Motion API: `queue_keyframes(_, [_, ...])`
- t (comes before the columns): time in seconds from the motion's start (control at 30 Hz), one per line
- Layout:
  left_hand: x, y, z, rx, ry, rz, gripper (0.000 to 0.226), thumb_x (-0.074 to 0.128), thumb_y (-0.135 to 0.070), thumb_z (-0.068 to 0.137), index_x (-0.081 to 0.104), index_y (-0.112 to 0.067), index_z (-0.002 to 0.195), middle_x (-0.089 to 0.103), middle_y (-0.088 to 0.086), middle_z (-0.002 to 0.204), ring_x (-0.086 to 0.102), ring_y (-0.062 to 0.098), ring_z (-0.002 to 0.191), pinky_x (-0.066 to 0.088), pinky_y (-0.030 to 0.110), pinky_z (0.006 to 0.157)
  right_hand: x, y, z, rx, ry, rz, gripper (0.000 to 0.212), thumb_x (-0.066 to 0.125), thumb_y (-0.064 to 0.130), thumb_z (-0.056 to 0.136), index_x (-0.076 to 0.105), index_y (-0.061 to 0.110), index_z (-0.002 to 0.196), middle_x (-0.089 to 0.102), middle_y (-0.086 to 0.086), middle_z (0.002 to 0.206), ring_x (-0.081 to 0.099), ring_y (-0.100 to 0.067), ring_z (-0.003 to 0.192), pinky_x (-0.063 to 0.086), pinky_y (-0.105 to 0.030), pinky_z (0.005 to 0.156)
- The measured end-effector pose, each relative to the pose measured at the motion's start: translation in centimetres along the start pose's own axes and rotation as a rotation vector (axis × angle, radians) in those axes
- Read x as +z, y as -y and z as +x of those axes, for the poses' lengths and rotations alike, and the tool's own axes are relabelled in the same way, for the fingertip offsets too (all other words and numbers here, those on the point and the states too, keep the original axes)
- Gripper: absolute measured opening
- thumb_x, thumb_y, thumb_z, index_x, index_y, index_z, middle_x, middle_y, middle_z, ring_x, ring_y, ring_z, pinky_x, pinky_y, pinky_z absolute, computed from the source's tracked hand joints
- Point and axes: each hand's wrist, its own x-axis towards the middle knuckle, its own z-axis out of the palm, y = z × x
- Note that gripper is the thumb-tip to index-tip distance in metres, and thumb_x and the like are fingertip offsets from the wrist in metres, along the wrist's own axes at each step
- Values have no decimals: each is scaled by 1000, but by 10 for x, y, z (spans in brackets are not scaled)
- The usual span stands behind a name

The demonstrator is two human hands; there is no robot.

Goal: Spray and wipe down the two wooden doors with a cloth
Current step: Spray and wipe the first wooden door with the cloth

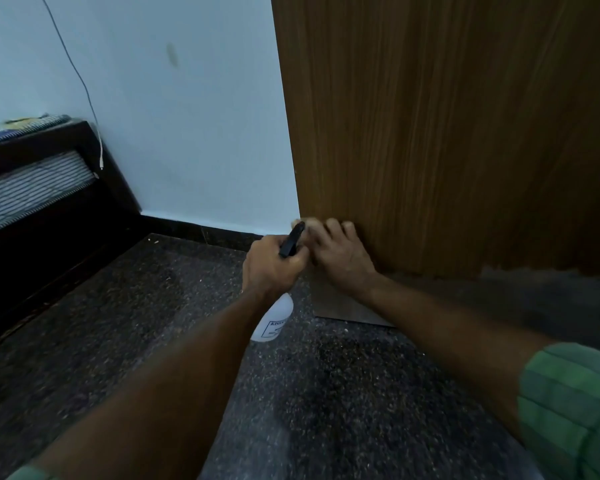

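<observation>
Head view of 1 wooden door (447, 133) being cleaned at its lowest part. Only this 1 door is showing; the 2nd door is lying outside the view, so its condition cannot be told. Judging from the hands working at the bottom left corner of the door, just above the speckled stone floor (326, 393), the wipe of this door is probably nearing its lower limit, though no wet or wiped band is showing on the blurred wood. The 2nd door may yet be waiting.

The right hand (340, 251) is reaching forward with the forearm extended low, its fingers spreading and curling over a pale cloth (300, 224), pressing it against the door's bottom left corner; only a small edge of the cloth is peeking out beyond the fingertips. The left hand (269, 265) is gripping the neck of a white spray bottle (274, 320), fingers wrapping closed around it below the black spray head (291, 240), with the bottle body hanging down beneath the fist and the nozzle pointing toward the door corner, just beside the right hand. Whether a finger is pulling the trigger cannot be told.

Both green sleeves (568, 403) are sitting pushed back.
</observation>
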Motion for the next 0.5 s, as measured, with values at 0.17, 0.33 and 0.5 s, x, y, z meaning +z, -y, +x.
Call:
queue_keyframes(0.17, [0,10,-9,-3,41,40,45,68,-36,93,48,-21,55,48,-5,48,41,16,45,38,30,53,22,-5,-52,-450,293,-131,61,28,12,90,54,15,145,55,-4,133,54,-25,113,46,-40,93])
queue_keyframes(0.33, [4,37,-25,-53,114,63,39,62,-48,91,61,-19,65,63,7,57,59,27,49,61,47,59,15,-7,-30,-150,151,-58,59,45,18,96,40,13,155,48,-9,136,46,-30,110,40,-45,88])
queue_keyframes(0.5, [12,55,-36,-103,298,300,34,71,-43,91,55,-23,70,63,5,67,62,26,61,56,40,64,7,-5,-31,-98,221,61,71,66,19,86,43,16,153,48,-9,138,45,-30,113,40,-46,87])
